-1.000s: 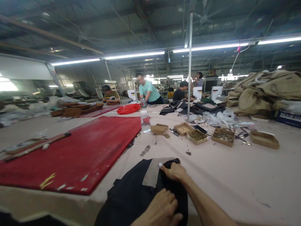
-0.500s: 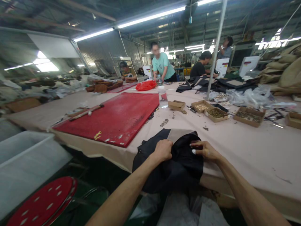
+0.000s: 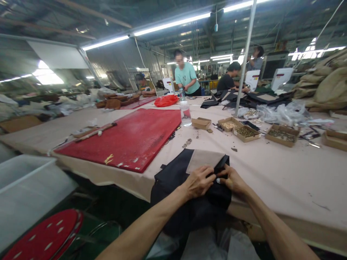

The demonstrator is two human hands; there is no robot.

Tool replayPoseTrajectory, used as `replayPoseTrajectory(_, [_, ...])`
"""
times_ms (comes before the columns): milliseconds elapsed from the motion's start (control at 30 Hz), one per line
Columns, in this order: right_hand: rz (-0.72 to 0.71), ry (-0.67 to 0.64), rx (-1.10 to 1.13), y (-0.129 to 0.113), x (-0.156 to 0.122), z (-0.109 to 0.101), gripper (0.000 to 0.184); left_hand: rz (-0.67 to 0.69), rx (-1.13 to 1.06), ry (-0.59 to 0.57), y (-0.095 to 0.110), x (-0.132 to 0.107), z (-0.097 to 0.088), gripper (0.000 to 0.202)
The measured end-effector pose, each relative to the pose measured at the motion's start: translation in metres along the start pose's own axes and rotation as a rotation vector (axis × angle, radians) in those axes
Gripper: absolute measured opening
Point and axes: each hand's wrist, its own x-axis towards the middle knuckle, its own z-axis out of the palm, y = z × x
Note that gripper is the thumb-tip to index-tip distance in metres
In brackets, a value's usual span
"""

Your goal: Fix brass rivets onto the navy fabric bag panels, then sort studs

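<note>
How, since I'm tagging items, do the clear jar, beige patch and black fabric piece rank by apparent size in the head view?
1. Black fabric piece
2. Beige patch
3. Clear jar; farther back, so true size is unsure

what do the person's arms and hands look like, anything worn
Both forearms are bare, with no sleeve or watch in view. The left hand and right hand are ungloved; a small white covering sits on the right thumb's tip.

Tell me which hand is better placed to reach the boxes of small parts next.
Right, probably. The right hand is at the right side of the black fabric, nearer the boxes, which lie ahead and to the right. The left hand is farther left and would likely reach across.
</note>
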Motion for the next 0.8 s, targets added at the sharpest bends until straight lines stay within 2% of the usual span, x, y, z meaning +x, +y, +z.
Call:
replayPoseTrajectory(133, [-0.045,0.018,-0.006,-0.012,0.003,0.001,0.017,0.27,0.078,-0.05,-0.009,0.011,0.01,0.014])
replayPoseTrajectory(200, [-0.052,0.019,-0.029,-0.014,0.005,0.002,0.017,0.301,0.141,-0.045,-0.015,0.017,0.013,0.012])
replayPoseTrajectory(300, [-0.039,0.035,-0.055,-0.014,0.006,0.004,0.021,0.2,0.204,-0.042,-0.014,0.023,0.013,0.013])
replayPoseTrajectory(400, [-0.059,0.052,-0.05,-0.012,0.004,0.005,0.025,0.051,0.268,-0.046,-0.001,0.026,0.01,0.018])
replayPoseTrajectory(500, [-0.093,0.072,-0.052,-0.006,0.001,0.007,0.023,-0.086,0.27,-0.03,0.008,0.026,0.01,0.014])
replayPoseTrajectory(667, [-0.11,0.099,-0.132,0.001,-0.001,0.008,0.014,-0.071,0.158,-0.009,0.001,0.022,0.013,0.014])
replayPoseTrajectory(800, [-0.141,0.083,-0.159,0.0,-0.004,0.006,0.018,-0.025,0.227,-0.04,0.005,0.018,0.011,0.019])
